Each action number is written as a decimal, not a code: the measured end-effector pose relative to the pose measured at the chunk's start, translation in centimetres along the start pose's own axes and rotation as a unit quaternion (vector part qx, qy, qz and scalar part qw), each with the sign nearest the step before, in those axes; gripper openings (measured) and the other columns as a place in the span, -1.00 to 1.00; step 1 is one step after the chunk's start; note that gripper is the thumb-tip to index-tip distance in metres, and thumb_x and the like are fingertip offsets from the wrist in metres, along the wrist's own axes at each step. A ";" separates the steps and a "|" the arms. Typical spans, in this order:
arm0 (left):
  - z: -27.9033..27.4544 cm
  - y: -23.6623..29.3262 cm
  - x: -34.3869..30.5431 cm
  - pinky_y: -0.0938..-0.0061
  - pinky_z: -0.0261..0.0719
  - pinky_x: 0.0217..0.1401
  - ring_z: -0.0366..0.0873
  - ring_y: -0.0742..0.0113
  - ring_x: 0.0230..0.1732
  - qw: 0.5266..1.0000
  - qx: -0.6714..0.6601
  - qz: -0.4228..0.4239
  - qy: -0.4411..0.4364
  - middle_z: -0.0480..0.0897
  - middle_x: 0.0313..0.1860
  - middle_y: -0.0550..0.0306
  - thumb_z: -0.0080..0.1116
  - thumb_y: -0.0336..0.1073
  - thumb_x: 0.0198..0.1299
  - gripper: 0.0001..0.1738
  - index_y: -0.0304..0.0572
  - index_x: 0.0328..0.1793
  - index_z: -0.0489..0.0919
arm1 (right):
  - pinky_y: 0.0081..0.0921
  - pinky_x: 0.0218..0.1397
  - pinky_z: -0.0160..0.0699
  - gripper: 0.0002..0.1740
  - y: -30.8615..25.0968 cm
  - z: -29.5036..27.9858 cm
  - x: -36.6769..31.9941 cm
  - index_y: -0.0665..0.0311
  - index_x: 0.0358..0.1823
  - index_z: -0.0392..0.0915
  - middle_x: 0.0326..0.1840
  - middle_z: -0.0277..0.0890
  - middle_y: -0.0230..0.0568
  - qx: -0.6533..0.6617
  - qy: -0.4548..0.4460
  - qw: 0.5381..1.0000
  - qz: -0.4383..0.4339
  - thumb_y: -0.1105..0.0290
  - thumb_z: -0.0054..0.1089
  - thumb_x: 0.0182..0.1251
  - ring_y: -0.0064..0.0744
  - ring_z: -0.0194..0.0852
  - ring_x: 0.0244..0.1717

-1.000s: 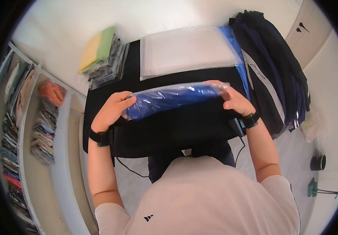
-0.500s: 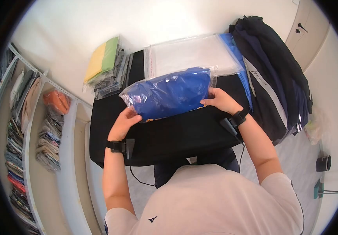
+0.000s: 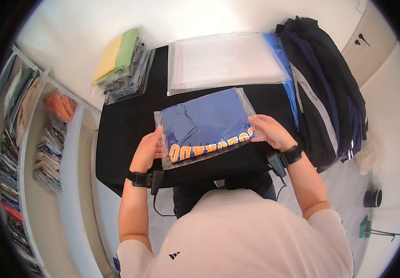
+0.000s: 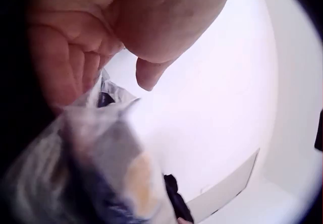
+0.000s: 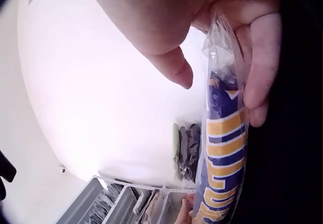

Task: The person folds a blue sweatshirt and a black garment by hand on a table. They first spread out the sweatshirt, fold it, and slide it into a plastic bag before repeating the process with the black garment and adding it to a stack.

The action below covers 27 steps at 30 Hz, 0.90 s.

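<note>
A folded blue garment [image 3: 204, 113] with large orange lettering lies inside a clear plastic bag [image 3: 162, 139]. In the head view it is held over the black table, its lettered edge toward the person. My left hand [image 3: 150, 149] holds the bag's left edge, and my right hand [image 3: 270, 129] holds the right edge with the thumb on top. From the left wrist, the fingers [image 4: 75, 67] run behind crinkled plastic. In the right wrist view the bagged garment [image 5: 224, 148] appears edge-on, its end against the palm and fingers [image 5: 262, 62].
Flat clear bags [image 3: 225, 60] are stacked at the back of the black table [image 3: 130, 125]. Bagged clothes [image 3: 121, 65] are piled at back left. Dark garments [image 3: 325, 88] lie heaped at right, beside blue cloth [image 3: 289, 92]. Shelves [image 3: 28, 153] with packed clothes stand at left.
The bagged garment has turned from nearly edge-on, through a tilted pose, to lying flatter with its orange lettering showing. Both hands have moved from its upper ends to its sides, nearer the person.
</note>
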<state>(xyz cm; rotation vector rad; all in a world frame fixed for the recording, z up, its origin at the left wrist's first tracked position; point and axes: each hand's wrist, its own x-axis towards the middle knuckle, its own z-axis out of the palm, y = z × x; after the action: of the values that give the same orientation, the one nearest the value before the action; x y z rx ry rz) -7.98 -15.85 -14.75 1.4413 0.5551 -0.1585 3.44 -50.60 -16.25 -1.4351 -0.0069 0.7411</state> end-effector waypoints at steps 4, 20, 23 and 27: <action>-0.9 -0.7 0.7 0.63 0.54 -0.42 0.54 0.54 -0.49 0.999 0.018 0.002 -0.028 0.58 -0.43 0.25 0.12 0.09 0.26 -0.57 -0.18 -0.22 0.52 | -0.61 -0.21 0.66 -0.71 0.3 0.5 -0.4 0.31 -0.13 0.48 -0.27 0.57 -0.30 0.014 0.016 1.000 -0.021 0.23 0.18 0.33 -0.59 0.58 -0.28; -0.4 0.0 1.9 0.44 0.60 -0.03 0.65 0.31 -0.15 0.979 -0.130 -0.053 -0.146 0.66 -0.10 0.03 0.11 -0.24 0.31 -0.65 -0.42 0.04 0.51 | -0.52 -0.25 0.67 -0.72 1.4 0.5 0.1 0.28 -0.17 0.50 -0.38 0.51 -0.45 0.056 0.065 0.995 -0.046 0.19 -0.03 0.46 -0.64 0.53 -0.39; -0.7 -0.5 2.1 0.45 0.60 -0.03 0.65 0.33 -0.13 0.978 -0.124 -0.041 -0.161 0.66 -0.09 0.04 0.12 -0.27 0.29 -0.67 -0.41 0.04 0.52 | -0.53 -0.29 0.67 -0.72 1.4 0.5 0.1 0.29 -0.23 0.51 -0.43 0.47 -0.44 0.047 0.077 0.995 -0.053 0.21 -0.01 0.44 -0.62 0.51 -0.45; -0.4 -0.5 1.3 0.47 0.58 0.00 0.64 0.35 -0.11 0.981 -0.126 -0.022 -0.145 0.66 -0.07 0.07 0.11 -0.29 0.29 -0.69 -0.35 0.06 0.52 | -0.59 -0.34 0.63 -0.70 1.0 0.1 -1.0 0.33 -0.24 0.52 -0.45 0.48 -0.39 0.013 0.095 0.994 -0.058 0.19 0.05 0.42 -0.58 0.51 -0.46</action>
<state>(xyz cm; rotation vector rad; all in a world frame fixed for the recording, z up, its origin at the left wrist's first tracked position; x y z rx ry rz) -7.17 -15.23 -15.75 1.1352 0.3531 -0.3165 2.18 -51.01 -16.76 -1.4623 0.0648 0.5057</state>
